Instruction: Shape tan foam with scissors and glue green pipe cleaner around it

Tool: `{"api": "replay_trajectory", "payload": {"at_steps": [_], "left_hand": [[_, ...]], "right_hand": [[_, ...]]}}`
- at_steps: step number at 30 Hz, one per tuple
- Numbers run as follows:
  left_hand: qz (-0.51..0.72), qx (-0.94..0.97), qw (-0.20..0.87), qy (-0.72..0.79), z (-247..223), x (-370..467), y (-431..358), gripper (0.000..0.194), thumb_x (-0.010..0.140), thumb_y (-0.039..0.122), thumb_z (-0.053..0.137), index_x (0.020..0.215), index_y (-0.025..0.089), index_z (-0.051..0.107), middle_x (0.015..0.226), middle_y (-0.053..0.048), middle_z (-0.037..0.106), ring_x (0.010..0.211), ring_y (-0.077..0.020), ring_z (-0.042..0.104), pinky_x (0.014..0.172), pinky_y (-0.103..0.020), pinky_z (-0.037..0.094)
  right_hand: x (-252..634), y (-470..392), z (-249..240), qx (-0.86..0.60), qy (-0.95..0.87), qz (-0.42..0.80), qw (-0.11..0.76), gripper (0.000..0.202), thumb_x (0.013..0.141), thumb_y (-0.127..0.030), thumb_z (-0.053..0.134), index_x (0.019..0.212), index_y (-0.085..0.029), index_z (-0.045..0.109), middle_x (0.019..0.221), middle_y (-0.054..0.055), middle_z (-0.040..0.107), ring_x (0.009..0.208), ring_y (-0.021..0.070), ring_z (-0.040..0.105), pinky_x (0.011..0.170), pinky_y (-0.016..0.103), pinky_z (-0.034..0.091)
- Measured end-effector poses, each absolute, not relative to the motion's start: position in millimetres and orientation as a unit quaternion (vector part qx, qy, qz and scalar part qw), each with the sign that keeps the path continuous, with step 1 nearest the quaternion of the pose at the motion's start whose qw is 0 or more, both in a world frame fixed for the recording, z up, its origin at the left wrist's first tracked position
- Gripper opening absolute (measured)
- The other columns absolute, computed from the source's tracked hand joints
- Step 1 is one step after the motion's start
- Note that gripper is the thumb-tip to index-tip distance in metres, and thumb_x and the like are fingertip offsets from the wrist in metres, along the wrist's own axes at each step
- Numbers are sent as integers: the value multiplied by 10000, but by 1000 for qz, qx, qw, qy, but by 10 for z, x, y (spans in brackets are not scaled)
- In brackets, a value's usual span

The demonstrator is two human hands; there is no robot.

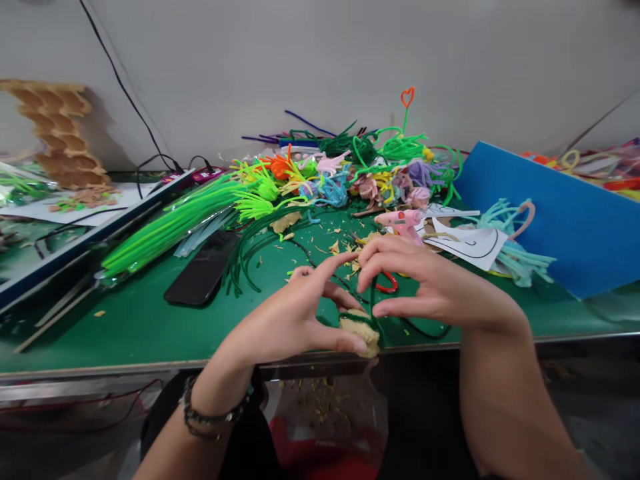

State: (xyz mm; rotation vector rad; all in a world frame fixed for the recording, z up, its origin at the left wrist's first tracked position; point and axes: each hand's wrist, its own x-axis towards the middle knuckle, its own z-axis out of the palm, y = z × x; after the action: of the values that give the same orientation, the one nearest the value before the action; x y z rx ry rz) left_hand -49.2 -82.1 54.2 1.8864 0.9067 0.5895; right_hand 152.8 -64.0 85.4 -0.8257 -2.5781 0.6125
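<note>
Near the table's front edge, my left hand (305,313) grips a small beige lump (363,328), its thumb on the near side. Dark green pipe cleaner (373,300) lies across the top of the lump and rises from it. My right hand (410,280) curls around that rising end, which passes by its thumb and fingertips. Just beyond the hands are the red handle of a tool, likely scissors (389,283), and a pink glue gun (403,221). Loose dark green pipe cleaners (250,250) lie left of the hands. What the lump is made of, I cannot tell.
A black phone (203,270) and bundled bright green pipe cleaners (165,233) lie at left. Many coloured pipe cleaner bunches (330,183) pile up by the wall. A blue board (555,220) leans at right. Below the edge hangs a clear bin (325,407) with scraps.
</note>
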Motion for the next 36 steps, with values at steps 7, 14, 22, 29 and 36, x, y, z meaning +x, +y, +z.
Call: {"api": "replay_trajectory", "payload": {"at_steps": [7, 14, 22, 29, 36], "left_hand": [[324, 698, 579, 270, 417, -484, -701, 896, 668, 258, 704, 1381, 286, 162, 952, -29, 639, 938, -179, 586, 854, -296, 432], [372, 748, 483, 262, 411, -505, -717, 649, 702, 370, 668, 1286, 329, 389, 1068, -28, 622, 975, -197, 573, 926, -330, 375], [383, 735, 459, 320, 436, -487, -730, 776, 703, 346, 672, 1350, 323, 243, 924, -16, 646, 980, -201, 559, 960, -372, 333], [464, 577, 583, 334, 410, -400, -688, 821, 709, 381, 648, 1361, 266, 162, 866, -21, 605, 883, -180, 584, 696, -268, 465], [456, 631, 528, 339, 404, -440, -716, 722, 740, 368, 628, 1347, 332, 239, 970, -11, 605, 934, -160, 550, 807, -276, 448]], "right_hand": [[1479, -596, 784, -314, -861, 175, 361, 222, 737, -286, 635, 907, -206, 516, 1010, 42, 500, 1023, 163, 449, 896, 293, 336], [1430, -544, 690, -345, -832, 182, 395, 173, 758, -234, 573, 853, -208, 431, 967, 38, 467, 974, 166, 439, 859, 312, 355], [1399, -512, 656, -348, -784, 261, 443, 42, 814, -228, 488, 802, -198, 460, 797, 0, 495, 774, 118, 484, 699, 259, 397], [1331, -567, 653, -309, -739, 282, 528, 107, 803, -272, 525, 882, -206, 498, 789, -6, 525, 726, 109, 530, 661, 266, 443], [1316, -621, 687, -278, -785, 263, 487, 118, 782, -217, 572, 899, -211, 564, 842, 1, 603, 793, 112, 560, 746, 277, 451]]}}
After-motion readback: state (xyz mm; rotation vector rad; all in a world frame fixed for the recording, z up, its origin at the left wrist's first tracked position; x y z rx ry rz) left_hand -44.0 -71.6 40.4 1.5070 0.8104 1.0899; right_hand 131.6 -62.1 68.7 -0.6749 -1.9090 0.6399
